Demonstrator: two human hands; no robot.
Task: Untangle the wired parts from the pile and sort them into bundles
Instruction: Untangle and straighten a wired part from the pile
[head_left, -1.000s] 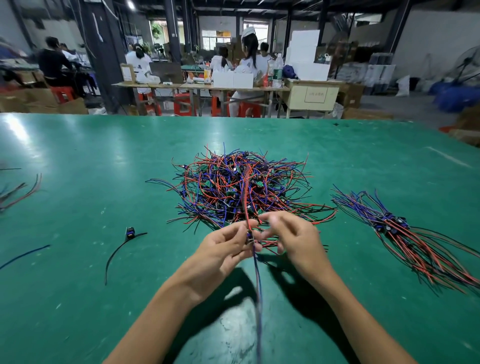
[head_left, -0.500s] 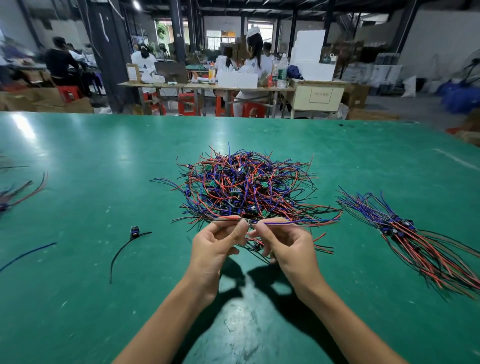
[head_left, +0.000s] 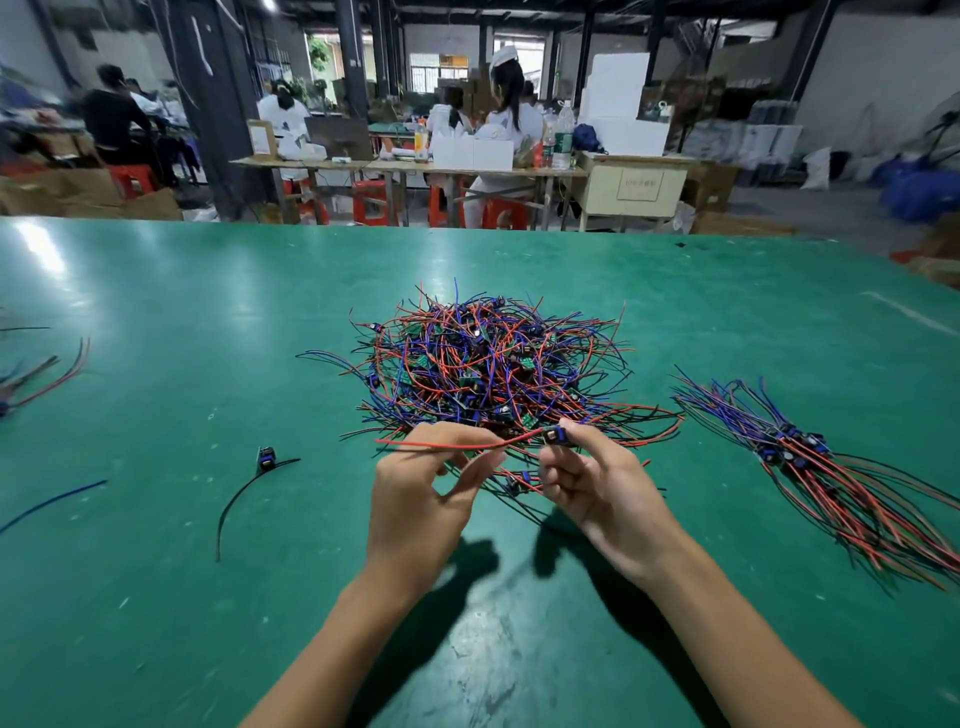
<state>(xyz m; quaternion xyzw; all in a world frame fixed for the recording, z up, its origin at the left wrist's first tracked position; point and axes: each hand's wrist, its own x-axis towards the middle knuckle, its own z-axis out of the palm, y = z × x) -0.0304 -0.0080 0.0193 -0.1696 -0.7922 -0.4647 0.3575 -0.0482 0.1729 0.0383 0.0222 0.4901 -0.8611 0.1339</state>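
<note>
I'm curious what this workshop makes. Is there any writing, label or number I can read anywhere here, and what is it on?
None can be read.
White label on the cream cabinet: dark characters, too blurred.
Drink bottles on the far bench: labels too small.
Wired part held by the right hand: no legible marking.

Both forearms reach forward from the near edge. The left hand (head_left: 415, 499) pinches with thumb and forefinger. The right hand (head_left: 597, 488) pinches too, fingers curled.

One head-worn view looks forward and down, close over the green tabletop (head_left: 156, 322), the workshop showing far beyond it.
</note>
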